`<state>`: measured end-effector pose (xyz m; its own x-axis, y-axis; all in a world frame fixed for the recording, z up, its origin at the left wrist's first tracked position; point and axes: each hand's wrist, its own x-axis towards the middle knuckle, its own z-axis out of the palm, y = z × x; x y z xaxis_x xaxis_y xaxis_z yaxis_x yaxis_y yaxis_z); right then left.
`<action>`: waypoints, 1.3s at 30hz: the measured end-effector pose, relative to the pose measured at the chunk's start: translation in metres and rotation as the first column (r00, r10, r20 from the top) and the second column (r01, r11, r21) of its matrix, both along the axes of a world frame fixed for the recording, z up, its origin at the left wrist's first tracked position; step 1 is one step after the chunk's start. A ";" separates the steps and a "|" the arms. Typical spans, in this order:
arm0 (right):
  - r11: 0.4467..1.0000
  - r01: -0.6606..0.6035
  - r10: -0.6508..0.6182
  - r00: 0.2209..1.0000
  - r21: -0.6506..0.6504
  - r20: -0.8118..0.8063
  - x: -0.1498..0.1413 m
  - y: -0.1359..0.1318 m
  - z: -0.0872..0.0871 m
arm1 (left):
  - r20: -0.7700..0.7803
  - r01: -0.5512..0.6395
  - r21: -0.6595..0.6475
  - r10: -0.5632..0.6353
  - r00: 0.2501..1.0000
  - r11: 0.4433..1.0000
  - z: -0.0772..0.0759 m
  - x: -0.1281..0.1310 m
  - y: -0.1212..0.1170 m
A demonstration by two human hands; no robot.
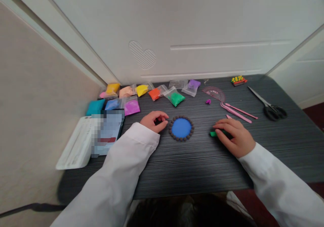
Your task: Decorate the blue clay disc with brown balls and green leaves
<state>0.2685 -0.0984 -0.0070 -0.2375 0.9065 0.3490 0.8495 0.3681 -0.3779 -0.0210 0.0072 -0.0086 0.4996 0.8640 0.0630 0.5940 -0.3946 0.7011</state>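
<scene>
A blue clay disc (181,127) ringed with several small dark clay balls lies on the dark striped table (192,162). My left hand (154,120) rests just left of the disc, fingers curled in around something dark that I cannot make out. My right hand (234,135) lies to the right of the disc, fingers pressed down flat on a green piece of clay (214,133) that sticks out under the fingertips.
Several small bags of coloured clay (174,97) line the back of the table. A pink protractor (215,93), pink tools (238,112), a purple clay bit (208,101), black scissors (270,107) and a small clay piece (238,80) lie right. A white tray (78,146) sits left.
</scene>
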 end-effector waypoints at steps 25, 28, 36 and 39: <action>0.991 -0.076 0.071 0.996 -0.112 -0.052 -0.002 -0.004 0.002 | 0.018 -0.057 0.125 0.056 0.998 0.990 0.006 0.018 -0.005; 0.988 -0.076 0.068 0.996 -0.138 -0.062 -0.002 -0.003 0.002 | -0.006 -0.052 0.095 0.053 0.999 0.994 0.008 0.016 -0.005; 0.977 -0.049 0.038 0.998 -0.207 -0.054 -0.001 -0.007 0.000 | -0.043 -0.019 0.033 0.020 0.999 0.999 0.014 0.014 -0.004; 0.976 -0.056 0.047 0.998 -0.210 -0.046 0.001 -0.007 -0.002 | -0.025 -0.044 0.023 0.044 0.999 0.999 0.014 0.013 -0.005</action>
